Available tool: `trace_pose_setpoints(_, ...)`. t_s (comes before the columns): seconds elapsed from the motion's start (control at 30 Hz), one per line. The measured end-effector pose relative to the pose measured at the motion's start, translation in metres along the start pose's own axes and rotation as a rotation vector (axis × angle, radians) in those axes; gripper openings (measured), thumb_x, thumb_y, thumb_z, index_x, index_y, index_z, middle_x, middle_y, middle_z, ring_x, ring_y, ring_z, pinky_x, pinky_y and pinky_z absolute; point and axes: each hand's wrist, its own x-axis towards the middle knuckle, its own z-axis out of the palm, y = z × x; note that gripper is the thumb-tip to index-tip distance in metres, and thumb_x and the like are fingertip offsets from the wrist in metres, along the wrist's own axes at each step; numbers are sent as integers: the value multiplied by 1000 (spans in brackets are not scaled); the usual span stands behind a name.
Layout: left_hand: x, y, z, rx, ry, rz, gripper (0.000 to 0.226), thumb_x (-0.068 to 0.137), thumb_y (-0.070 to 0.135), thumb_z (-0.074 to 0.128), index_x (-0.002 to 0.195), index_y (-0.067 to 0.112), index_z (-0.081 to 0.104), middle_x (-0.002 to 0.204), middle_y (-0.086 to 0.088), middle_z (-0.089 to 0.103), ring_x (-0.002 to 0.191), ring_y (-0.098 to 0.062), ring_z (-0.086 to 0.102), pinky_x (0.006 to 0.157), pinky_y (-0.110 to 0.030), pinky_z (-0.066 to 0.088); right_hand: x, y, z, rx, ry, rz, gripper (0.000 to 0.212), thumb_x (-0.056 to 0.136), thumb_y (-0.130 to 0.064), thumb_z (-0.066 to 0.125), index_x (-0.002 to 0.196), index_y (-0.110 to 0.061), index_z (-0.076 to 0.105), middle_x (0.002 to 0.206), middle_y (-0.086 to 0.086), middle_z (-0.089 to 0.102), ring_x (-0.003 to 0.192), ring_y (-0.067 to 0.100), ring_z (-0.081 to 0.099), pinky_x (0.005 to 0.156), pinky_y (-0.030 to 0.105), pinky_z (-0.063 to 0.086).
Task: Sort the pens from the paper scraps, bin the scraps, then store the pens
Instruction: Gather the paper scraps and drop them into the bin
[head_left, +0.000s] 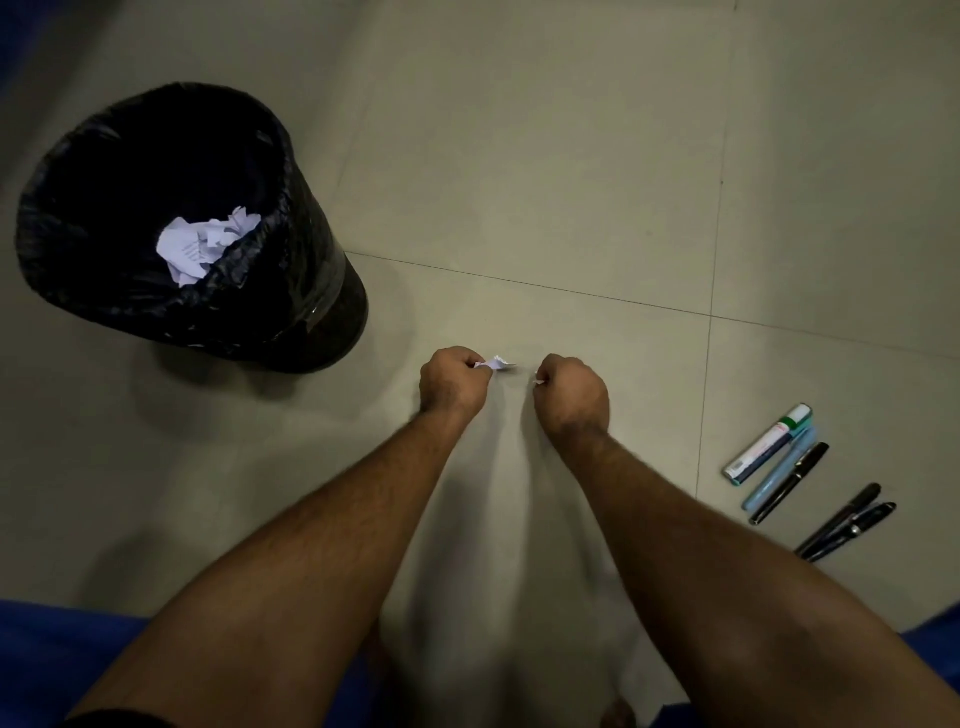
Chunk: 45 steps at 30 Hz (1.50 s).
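My left hand (453, 383) is closed low over the tiled floor, pinching a small white paper scrap (497, 362) that sticks out to the right of its fingers. My right hand (571, 391) is closed beside it, with a tiny white scrap (538, 383) showing at its fingertips. A black bin (291, 291) lined with a black bag stands at the left, with crumpled white paper (202, 244) inside. Several pens lie on the floor at the right: a white marker with a green cap (769, 442), a light blue pen (779, 470), and black pens (847, 522).
The floor is pale tile with dark grout lines (571, 293). Blue fabric (62, 660) shows at the bottom left and bottom right corners. My bare forearms reach from the bottom of the frame to the middle.
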Motion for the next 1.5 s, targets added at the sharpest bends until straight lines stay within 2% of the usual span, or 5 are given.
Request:
trace_pose_setpoints(0.43, -47, 59, -72, -435, 170, 35, 20, 82, 21, 76, 66, 20, 63, 64, -4, 66, 58, -20, 68, 57, -34, 61, -19, -108, -64, 1326, -18, 401, 7, 85, 1, 69, 81, -3, 66, 76, 9, 65, 66, 18, 63, 66, 29, 60)
trace_pose_setpoints(0.77, -42, 79, -243, -470, 680, 125, 10, 74, 29, 65, 66, 34, 67, 70, 4, 72, 74, -23, 72, 71, -44, 60, -34, -301, -115, 998, -36, -208, 10, 81, -14, 71, 76, -22, 70, 76, -8, 71, 70, 7, 67, 67, 22, 54)
trace_pose_setpoints(0.9, -36, 71, -279, -223, 596, 66, 16, 84, 19, 64, 69, 21, 58, 65, 6, 62, 62, -13, 62, 51, -14, 46, -31, -333, -115, 578, -84, -370, 6, 84, -22, 64, 85, -18, 69, 79, -5, 70, 67, 12, 61, 57, 20, 42)
trace_pose_setpoints(1.07, -31, 47, -285, 125, 614, 16, 20, 76, 20, 62, 93, 8, 65, 100, -17, 62, 90, -37, 61, 66, -33, 47, -17, -330, -101, 206, -76, -395, 22, 84, -30, 60, 99, -19, 72, 99, 7, 70, 91, 31, 66, 69, 30, 51)
trace_pose_setpoints(1.5, -42, -9, -265, 85, 657, 168, 40, 72, 42, 72, 104, 19, 66, 158, -9, 26, 135, -29, 43, 102, -38, 46, -37, -320, -57, 670, 101, -225, 20, 85, -28, 72, 102, -17, 73, 103, 5, 61, 91, 22, 63, 78, 25, 45)
